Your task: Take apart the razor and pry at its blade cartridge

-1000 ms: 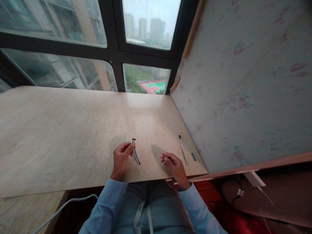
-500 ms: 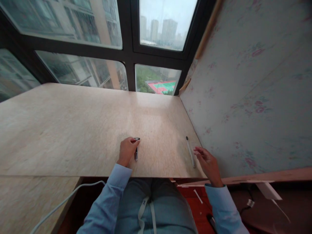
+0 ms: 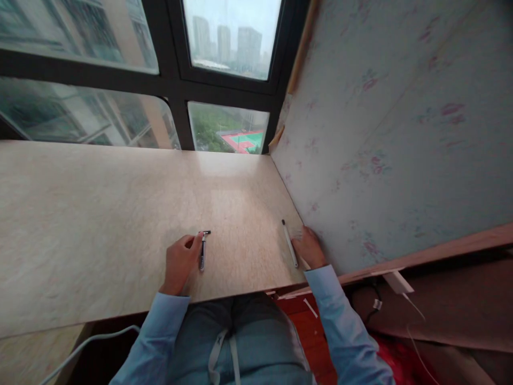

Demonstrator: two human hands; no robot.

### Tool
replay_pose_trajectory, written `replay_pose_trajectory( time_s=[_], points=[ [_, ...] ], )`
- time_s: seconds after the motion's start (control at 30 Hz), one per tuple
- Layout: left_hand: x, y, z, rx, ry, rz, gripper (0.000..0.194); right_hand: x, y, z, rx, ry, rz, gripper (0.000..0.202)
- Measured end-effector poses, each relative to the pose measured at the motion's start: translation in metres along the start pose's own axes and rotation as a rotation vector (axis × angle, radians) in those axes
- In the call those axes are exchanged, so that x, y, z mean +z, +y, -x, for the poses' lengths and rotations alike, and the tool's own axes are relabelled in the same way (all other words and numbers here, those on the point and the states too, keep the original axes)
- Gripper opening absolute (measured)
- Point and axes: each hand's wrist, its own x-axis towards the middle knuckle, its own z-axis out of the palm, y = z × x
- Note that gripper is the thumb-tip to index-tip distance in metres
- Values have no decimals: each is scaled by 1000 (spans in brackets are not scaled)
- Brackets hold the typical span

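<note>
A small razor [image 3: 202, 254] with a dark head and a slim handle lies on the pale, marbled surface [image 3: 132, 224]. Around its upper end, just below the head, the thumb and forefinger of my left hand [image 3: 181, 264] are pinched together. Further right lies a slim whitish pen-like stick [image 3: 289, 245] with a dark tip, slanting towards the front edge. My right hand [image 3: 310, 248] is low over the surface between this stick and the wall, its near side close to the stick. Its fingertips are mostly hidden, and whether it holds anything is unclear.
A patterned wall [image 3: 380, 133] rises along the right side. Dark-framed windows [image 3: 172, 88] stand behind the surface. My legs [image 3: 240, 342] are below the front edge. A pale cable [image 3: 96, 339] runs at lower left, and a white plug-like block [image 3: 398, 282] sits at lower right.
The view has shifted right. My left fingers have moved from the razor's head to just beneath it. My right hand has turned over and lowered beside the stick, hiding its fingertips.
</note>
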Motion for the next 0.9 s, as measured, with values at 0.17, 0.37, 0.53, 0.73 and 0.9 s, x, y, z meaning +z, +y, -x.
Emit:
replay_pose_trajectory(
  time_s=[0.17, 0.37, 0.53, 0.73, 0.9],
  points=[
    [-9, 9, 18, -67, 102, 89, 34, -6, -6, -5, 15, 27, 7, 28],
    [-5, 33, 47, -39, 214, 265, 28, -23, -21, 13, -13, 84, -90, 38],
    [40, 74, 67, -200, -296, 967, 40, -32, -75, 51, -87, 157, -422, 55],
    [81, 85, 73, -366, -698, 1476, 58, -23, -124, 83, -75, 18, -630, 53],
    [82, 66, 68, -406, -694, 1537, 49, -23, -113, 88, -180, -122, -730, 54]
  ],
)
